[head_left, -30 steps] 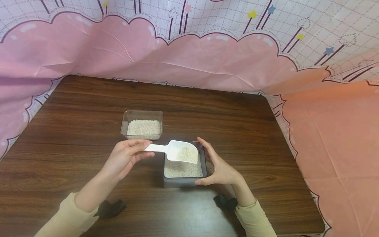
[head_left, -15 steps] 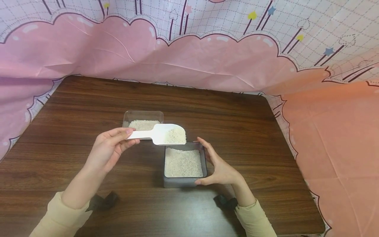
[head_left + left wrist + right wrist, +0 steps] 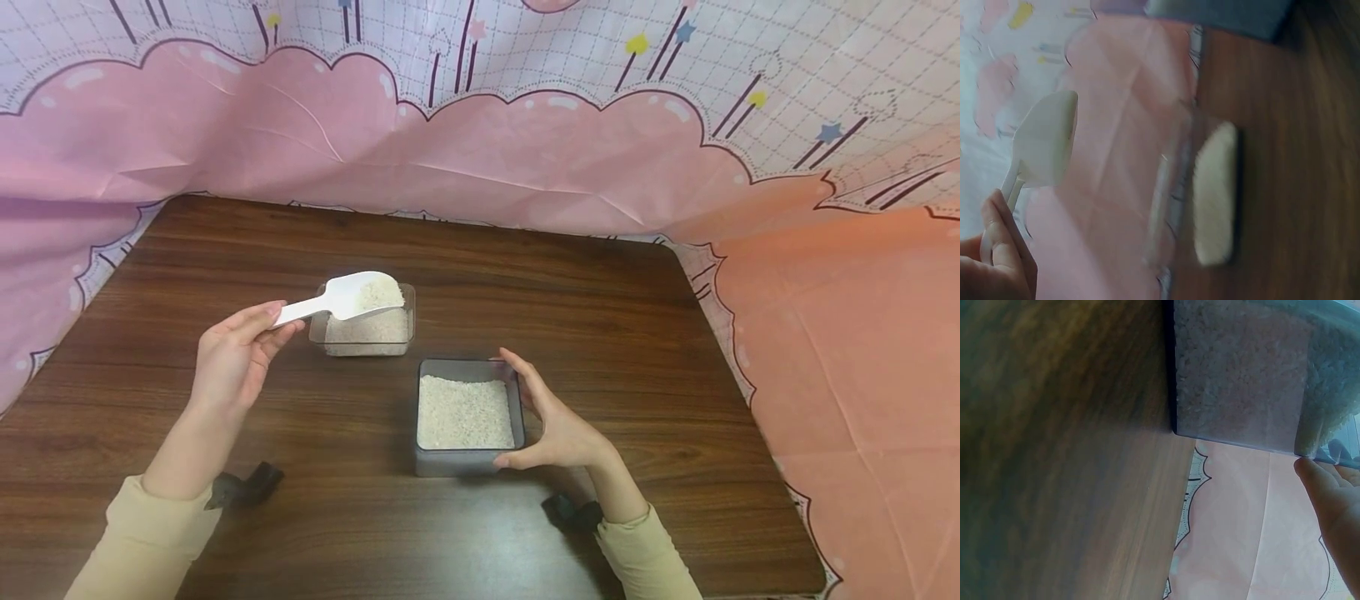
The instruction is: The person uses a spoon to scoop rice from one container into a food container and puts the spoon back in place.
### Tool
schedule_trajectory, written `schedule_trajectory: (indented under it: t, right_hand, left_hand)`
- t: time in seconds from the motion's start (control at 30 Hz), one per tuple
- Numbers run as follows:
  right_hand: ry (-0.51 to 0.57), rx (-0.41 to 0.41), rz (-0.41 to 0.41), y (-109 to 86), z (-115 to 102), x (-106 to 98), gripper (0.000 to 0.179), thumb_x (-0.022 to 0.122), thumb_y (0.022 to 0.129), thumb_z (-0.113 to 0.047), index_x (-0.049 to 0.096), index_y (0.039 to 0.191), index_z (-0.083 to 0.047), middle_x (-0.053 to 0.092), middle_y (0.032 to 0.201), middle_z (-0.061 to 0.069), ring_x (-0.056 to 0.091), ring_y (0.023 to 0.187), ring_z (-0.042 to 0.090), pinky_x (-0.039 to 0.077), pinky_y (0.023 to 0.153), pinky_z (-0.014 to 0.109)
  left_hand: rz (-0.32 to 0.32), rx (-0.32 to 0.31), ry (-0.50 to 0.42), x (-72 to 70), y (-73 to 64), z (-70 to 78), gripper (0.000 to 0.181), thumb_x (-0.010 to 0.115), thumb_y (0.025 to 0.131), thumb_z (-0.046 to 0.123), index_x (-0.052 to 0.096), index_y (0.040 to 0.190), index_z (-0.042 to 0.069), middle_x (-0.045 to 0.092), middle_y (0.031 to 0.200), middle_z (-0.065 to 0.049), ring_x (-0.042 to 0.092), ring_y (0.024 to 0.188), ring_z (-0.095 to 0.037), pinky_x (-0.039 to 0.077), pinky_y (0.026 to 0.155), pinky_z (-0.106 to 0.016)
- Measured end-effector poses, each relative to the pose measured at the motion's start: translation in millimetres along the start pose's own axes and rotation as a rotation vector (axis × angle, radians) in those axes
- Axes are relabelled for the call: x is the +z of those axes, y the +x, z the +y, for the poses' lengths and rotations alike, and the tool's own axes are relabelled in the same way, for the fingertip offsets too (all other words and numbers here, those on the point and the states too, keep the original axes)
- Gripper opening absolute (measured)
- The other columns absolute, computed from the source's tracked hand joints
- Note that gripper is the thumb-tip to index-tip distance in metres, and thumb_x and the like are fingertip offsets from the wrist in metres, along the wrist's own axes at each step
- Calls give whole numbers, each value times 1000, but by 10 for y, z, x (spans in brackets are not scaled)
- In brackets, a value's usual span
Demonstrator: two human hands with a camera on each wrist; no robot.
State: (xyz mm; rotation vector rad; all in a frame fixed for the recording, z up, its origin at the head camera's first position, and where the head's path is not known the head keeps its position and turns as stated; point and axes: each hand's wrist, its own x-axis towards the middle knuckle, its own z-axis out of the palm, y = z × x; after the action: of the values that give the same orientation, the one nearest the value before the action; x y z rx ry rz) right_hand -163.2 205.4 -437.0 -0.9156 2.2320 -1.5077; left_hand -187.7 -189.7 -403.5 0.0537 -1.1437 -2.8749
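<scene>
My left hand [image 3: 232, 358] pinches the handle of a white scoop [image 3: 339, 298] between thumb and fingers. Rice [image 3: 381, 292] lies in the scoop's bowl, which hangs over a clear plastic container [image 3: 411, 327] with a layer of rice in it. In the left wrist view, the scoop [image 3: 1041, 137] appears from its underside, apart from the blurred container. My right hand [image 3: 551, 429] holds a grey see-through container [image 3: 456, 463] by its right side, thumb at the front corner and fingers toward the back. Rice [image 3: 465, 412] fills much of that container. The right wrist view shows the grains through its wall [image 3: 1241, 381].
The containers stand apart on a dark wooden table [image 3: 600, 333]. A pink patterned cloth [image 3: 487, 167] hangs behind it, continuing along both sides. Black straps [image 3: 243, 486] show at both wrists.
The left hand has carried the scoop with its rice leftward and away from me, from above the grey container to above the clear one. The right hand stays in place.
</scene>
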Motion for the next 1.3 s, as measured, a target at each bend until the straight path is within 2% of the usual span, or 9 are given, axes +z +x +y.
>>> schedule_trajectory:
  t: [0.13, 0.33, 0.6, 0.7, 0.77, 0.93, 1.0, 1.07, 1.3]
  right_hand:
    - [-4, 1, -1, -2, 1, 1, 124, 91, 67, -10, 6, 157, -23, 17, 158, 4, 10, 149, 27, 17, 117, 63]
    - [-3, -6, 1, 2, -6, 5, 124, 90, 67, -10, 6, 157, -20, 18, 158, 4, 11, 148, 28, 17, 116, 65]
    - [-9, 16, 8, -2, -19, 6, 124, 91, 67, -10, 7, 157, -27, 15, 160, 2, 11, 149, 27, 18, 116, 64]
    - [-12, 25, 10, -4, -26, 10, 124, 91, 67, -9, 7, 157, -29, 15, 160, 0, 11, 149, 25, 18, 118, 62]
    - [-16, 27, 8, -8, -24, 8, 124, 90, 67, -10, 7, 157, -30, 14, 160, 0, 10, 149, 25, 18, 117, 62]
    - [-18, 27, 4, -12, -25, -2, 124, 90, 68, -12, 6, 156, -30, 14, 160, 1, 10, 149, 27, 19, 117, 64]
    - [-17, 28, 4, -11, -23, -4, 124, 91, 68, -12, 6, 156, -30, 14, 160, 1, 10, 149, 28, 19, 116, 65]
    - [-16, 23, 1, -10, -19, -3, 124, 90, 68, -13, 5, 157, -28, 13, 160, 2, 9, 149, 30, 18, 116, 66]
    - [-15, 26, 2, -9, -16, 4, 124, 90, 68, -12, 6, 157, -29, 14, 160, 2, 9, 149, 29, 17, 116, 65]
  left_hand:
    - [45, -10, 49, -173, 84, -11, 11, 60, 93, -7, 71, 91, -9, 64, 97, -16, 73, 76, -22, 61, 76, -24]
    - [73, -8, 252, -379, 204, -18, 8, 62, 93, -2, 70, 92, -4, 62, 100, -13, 72, 77, -18, 59, 80, -23]
    - [109, 98, 566, -450, 350, -49, 16, 62, 94, -1, 73, 85, 8, 68, 89, -2, 72, 67, -12, 61, 71, -23]
    - [105, 143, 714, -391, 387, -34, 13, 62, 94, 0, 72, 88, 6, 70, 83, 6, 71, 62, -10, 60, 67, -21]
    - [96, 176, 893, -320, 399, -5, 11, 63, 95, 5, 73, 94, 0, 69, 78, 12, 70, 60, -6, 58, 59, -15]
    - [24, 299, 1313, -88, 413, 82, 26, 64, 94, 11, 70, 107, -11, 74, 79, -10, 63, 56, 8, 40, 39, -12]
    - [-21, 343, 1396, 4, 410, 107, 22, 63, 93, 8, 70, 105, -10, 72, 88, -23, 59, 54, 13, 39, 39, -12]
    - [-66, 398, 1449, 88, 399, 127, 20, 63, 91, 3, 71, 102, -11, 70, 88, -28, 55, 53, 15, 39, 38, -10]
    - [-182, 738, 1612, 307, 272, 138, 13, 64, 84, -3, 75, 90, -6, 72, 82, -19, 55, 55, -13, 33, 48, -3]
